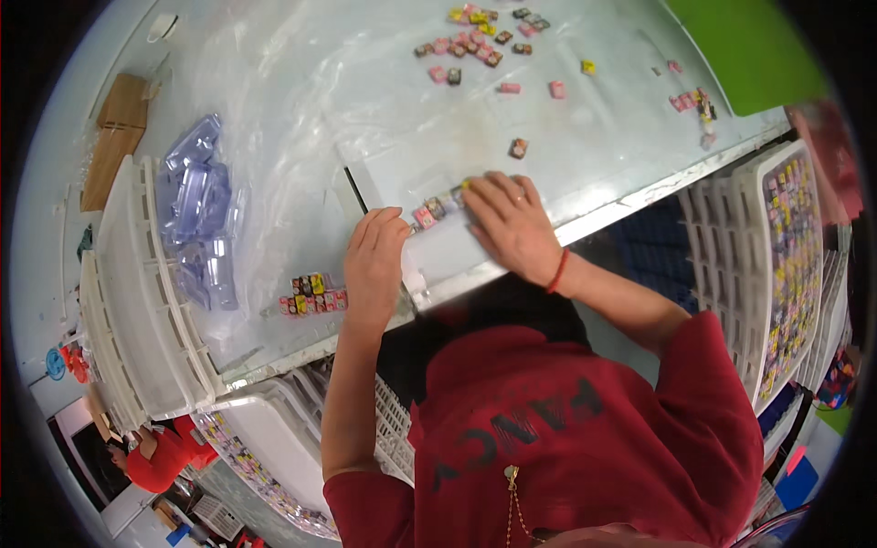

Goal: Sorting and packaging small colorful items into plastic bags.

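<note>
A short row of small pink, dark and yellow boxes (pixel 434 213) lies on the table near its front edge, between my two hands. My left hand (pixel 370 260) rests at the row's left end, its fingers extended and slightly bent, side by side; the thumb is hidden. Over the right end reaches my right hand (pixel 516 224), fingers spread and fingertips on a yellow piece. The palm partly covers that end, so I cannot tell how far the row runs. Left of my left hand sits a stacked block of similar boxes (pixel 313 295). A single brown box (pixel 519 148) lies beyond my right hand.
Loose small boxes (pixel 470 44) are scattered at the far side. Clear plastic trays (pixel 199 205) lie on the left, beside white crates (pixel 146 283). A box-filled white crate (pixel 790 265) stands at right, under a green board (pixel 758 50). Another person (pixel 164 457) is at lower left.
</note>
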{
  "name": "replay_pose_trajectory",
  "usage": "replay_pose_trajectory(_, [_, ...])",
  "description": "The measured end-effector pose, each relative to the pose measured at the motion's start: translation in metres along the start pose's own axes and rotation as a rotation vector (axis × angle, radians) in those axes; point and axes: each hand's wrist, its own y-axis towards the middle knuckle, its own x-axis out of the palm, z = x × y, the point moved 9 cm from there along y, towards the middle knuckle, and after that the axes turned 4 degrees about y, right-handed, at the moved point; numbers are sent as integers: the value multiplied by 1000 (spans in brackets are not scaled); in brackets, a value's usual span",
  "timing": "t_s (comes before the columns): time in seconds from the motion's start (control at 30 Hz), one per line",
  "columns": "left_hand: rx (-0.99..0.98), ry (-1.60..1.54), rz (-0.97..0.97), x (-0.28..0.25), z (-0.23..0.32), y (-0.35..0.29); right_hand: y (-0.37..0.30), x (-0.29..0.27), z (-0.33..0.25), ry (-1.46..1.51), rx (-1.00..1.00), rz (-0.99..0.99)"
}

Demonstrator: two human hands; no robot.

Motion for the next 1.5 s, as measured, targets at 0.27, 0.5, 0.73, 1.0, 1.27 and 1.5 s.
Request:
replay_pose_trajectory(0.27, [-447, -394, -378, 39, -89, 56, 39, -22, 44, 104, -30, 144])
replay_pose_trajectory(0.5, [-254, -41, -274, 59, -112, 86, 122, -3, 117, 20, 57, 54])
replay_pose_trajectory(0.73, [-528, -266, -118, 40, -103, 63, 170, 43, 121, -262, -118, -97])
replay_pose_trajectory(1.0, [-282, -110, 5, 48, -80, 61, 158, 49, 123, -123, -164, -53])
replay_pose_trajectory(1.27, [-212, -3, 146, 53, -78, 49, 151, 40, 118, -84, -209, 57])
replay_pose_trajectory(1.5, [-295, 63, 153, 53, -80, 51, 153, 39, 114, -118, -125, 3])
